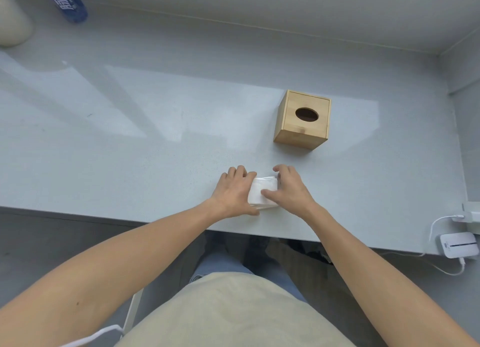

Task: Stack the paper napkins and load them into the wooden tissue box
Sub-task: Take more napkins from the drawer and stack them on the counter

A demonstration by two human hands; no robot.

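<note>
While both hands' curled fingers (240,173) squeeze its sides, the napkin stack (259,192) runs lengthwise away from the person.

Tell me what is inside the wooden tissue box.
Through the oval hole of the square wooden tissue box only dark shadow shows, with no napkin poking out. The closed walls hide the rest of the inside.

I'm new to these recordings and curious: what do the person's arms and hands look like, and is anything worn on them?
Both arms are bare to the frame edge, no sleeves showing. The left hand and right hand carry no gloves, rings, watch or wristband that I can see.
</note>
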